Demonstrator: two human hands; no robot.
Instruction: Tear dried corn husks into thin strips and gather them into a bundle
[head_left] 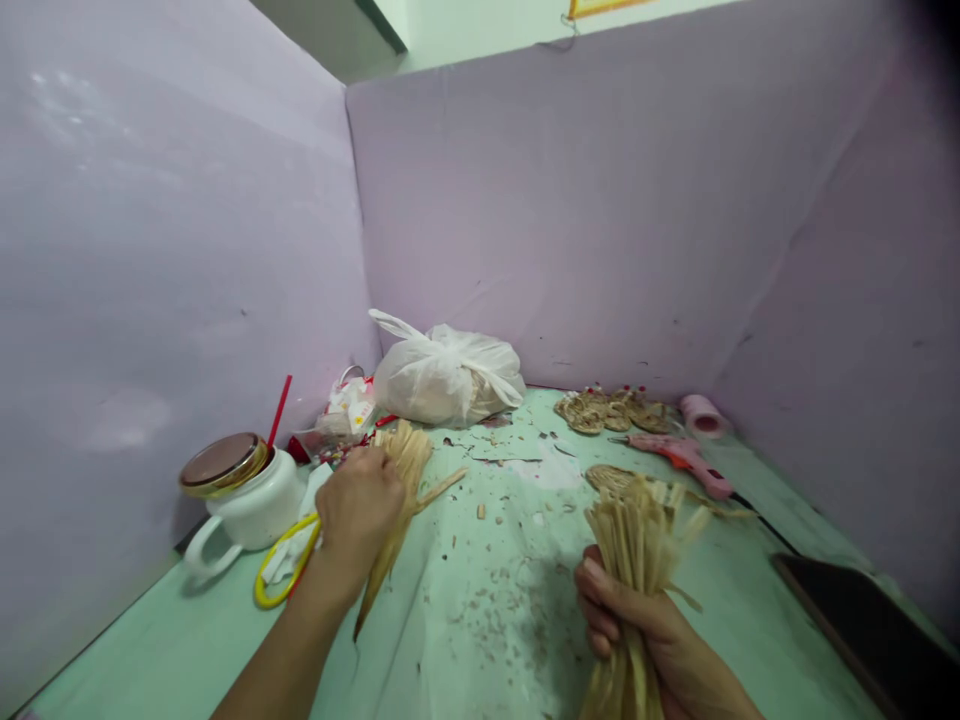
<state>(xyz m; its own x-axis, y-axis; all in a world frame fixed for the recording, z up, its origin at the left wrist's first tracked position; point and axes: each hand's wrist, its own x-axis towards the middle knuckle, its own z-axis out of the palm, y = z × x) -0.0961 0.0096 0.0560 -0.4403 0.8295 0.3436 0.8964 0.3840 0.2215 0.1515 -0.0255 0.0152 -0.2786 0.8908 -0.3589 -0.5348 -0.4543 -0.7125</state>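
Straw strips in both hands, over a green table [487, 620]

Dried straw makes up two bundles. The right hand [645, 630] is closed in a fist around the near bundle [637, 545], whose long axis stands nearly upright, cut ends fanning up and away from the person. The left hand [360, 510] lies over the second bundle [409, 455], which lies flat on the table; its long axis runs from the plastic bag [446, 375] side back toward the person, thin tip nearest. Those fingers curl out of sight, so an actual grip cannot be told. A white mug [240, 495] stands just left of it.
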